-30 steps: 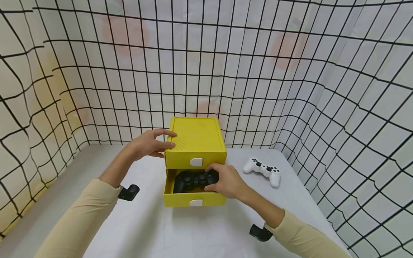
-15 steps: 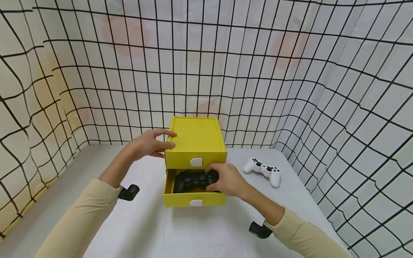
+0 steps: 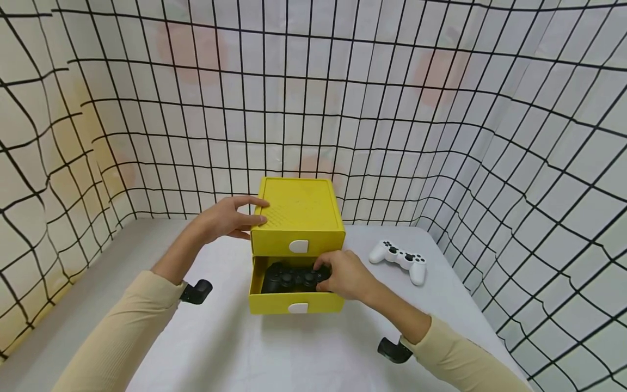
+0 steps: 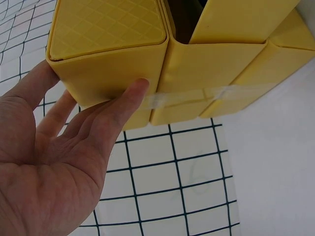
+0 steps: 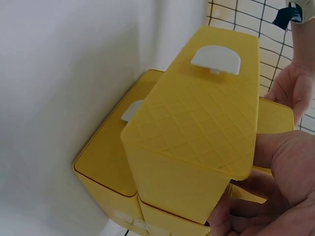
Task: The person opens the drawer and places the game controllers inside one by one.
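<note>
A yellow drawer unit [image 3: 299, 204] stands on the white table, its middle drawer [image 3: 296, 304] pulled out. In that drawer lies a black game controller [image 3: 289, 277]. My right hand [image 3: 345, 275] reaches in from the right, thumb and index finger at either side of the controller's right end; the drawer's wall hides this grip in the right wrist view. At the unit's upper left, my left hand [image 3: 227, 220] rests its extended fingers on the top edge and side wall. The left wrist view shows a finger [image 4: 130, 98] against the yellow side.
A white game controller [image 3: 399, 260] lies on the table [image 3: 313, 354] right of the drawer unit. Black grid netting [image 3: 303, 81] hangs over white cloth behind and along both sides. The open drawer juts out toward me above another yellow drawer [image 5: 108, 147].
The black controller has shifted slightly left and sits a little lower in the drawer. My right fingers have moved slightly toward its right end. The left hand stays put.
</note>
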